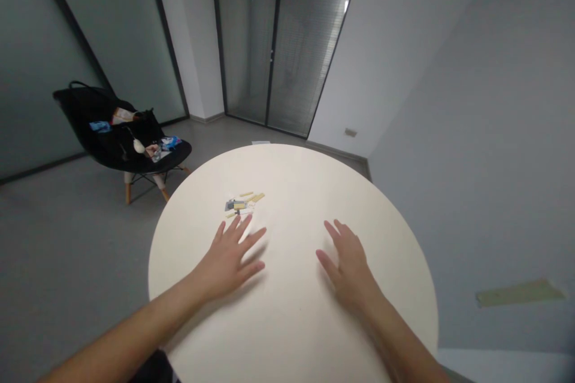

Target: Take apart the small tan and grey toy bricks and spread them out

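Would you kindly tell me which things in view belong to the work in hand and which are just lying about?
Probably in use:
small yellow and grey pieces near the left hand
white table

Probably just lying about:
black chair
assorted items on the chair

Single view from your head, facing forward and down, near above the worktop [294,329], well back from the glass panels [246,36].
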Tool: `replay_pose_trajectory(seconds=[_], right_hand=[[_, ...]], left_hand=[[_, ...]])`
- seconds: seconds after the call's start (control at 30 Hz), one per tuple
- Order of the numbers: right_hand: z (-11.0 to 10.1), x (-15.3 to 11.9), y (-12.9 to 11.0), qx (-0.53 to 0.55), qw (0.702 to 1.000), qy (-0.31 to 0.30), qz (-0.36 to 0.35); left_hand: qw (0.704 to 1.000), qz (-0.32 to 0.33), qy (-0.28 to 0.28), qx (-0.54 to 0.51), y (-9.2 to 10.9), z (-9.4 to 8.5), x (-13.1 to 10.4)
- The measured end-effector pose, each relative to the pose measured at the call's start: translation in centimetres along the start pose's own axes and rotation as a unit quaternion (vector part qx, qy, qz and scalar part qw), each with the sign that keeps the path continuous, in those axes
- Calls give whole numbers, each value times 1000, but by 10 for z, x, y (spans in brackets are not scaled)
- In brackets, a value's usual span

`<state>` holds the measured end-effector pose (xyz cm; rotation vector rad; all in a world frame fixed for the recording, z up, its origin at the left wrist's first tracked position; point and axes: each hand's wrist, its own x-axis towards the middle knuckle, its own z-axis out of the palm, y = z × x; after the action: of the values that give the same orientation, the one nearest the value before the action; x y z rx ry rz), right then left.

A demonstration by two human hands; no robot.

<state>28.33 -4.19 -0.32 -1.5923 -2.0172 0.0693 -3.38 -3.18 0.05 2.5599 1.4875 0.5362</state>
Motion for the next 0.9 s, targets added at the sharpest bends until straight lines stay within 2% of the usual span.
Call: replay_pose_trajectory(seconds=[0.13, 0.2, 0.27, 0.47, 0.9], right_hand=[[-5, -69, -15, -135, 989, -57, -10], [-4, -91, -16, -165, 983, -77, -18], [-2, -101, -15, -181, 979, -92, -22], [-2, -98, -14, -189, 971, -146, -26], [-4, -98, -17, -183, 972, -143, -27]], left_hand=[[998, -5, -60, 13, 23, 11, -40], [997, -21, -76, 19, 27, 16, -48], [995, -32, -90, 23, 29, 18, -49], [993, -33, -108, 28, 29, 16, -45], [994, -28, -102, 23, 28, 19, -48]])
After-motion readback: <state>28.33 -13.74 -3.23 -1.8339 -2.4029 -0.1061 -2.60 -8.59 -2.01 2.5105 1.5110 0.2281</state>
